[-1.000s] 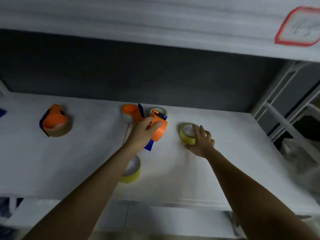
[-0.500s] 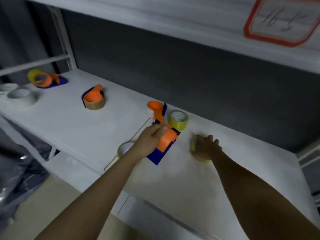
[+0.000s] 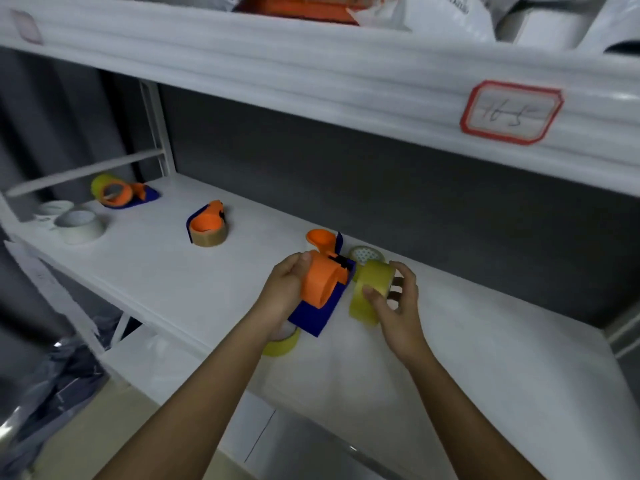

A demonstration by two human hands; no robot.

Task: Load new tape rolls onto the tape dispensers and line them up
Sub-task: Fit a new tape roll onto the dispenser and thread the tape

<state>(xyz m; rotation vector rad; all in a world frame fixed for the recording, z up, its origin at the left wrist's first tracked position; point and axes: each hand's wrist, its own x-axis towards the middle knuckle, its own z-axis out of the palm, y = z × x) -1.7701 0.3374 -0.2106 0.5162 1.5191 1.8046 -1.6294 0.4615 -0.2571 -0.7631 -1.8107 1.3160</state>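
My left hand (image 3: 284, 289) grips an orange-and-blue tape dispenser (image 3: 322, 289), lifted above the white shelf (image 3: 173, 282). My right hand (image 3: 394, 303) holds a yellow tape roll (image 3: 370, 289) on edge, just right of the dispenser's orange hub. Behind them stand another empty orange dispenser (image 3: 322, 240) and a second yellow roll (image 3: 363, 254). A third yellow roll (image 3: 280, 344) lies under my left wrist, partly hidden. Further left sit a dispenser loaded with brown tape (image 3: 207, 226) and one loaded with yellow tape (image 3: 117, 192).
Two white tape rolls (image 3: 76, 223) sit at the shelf's far left end by the white upright post (image 3: 156, 129). The upper shelf carries a red-bordered label (image 3: 509, 112). A plastic bag (image 3: 45, 393) lies on the floor lower left.
My right hand picked the yellow roll up off the shelf and turned it on edge beside the dispenser. My left hand raised the dispenser. The camera view shifted upward.
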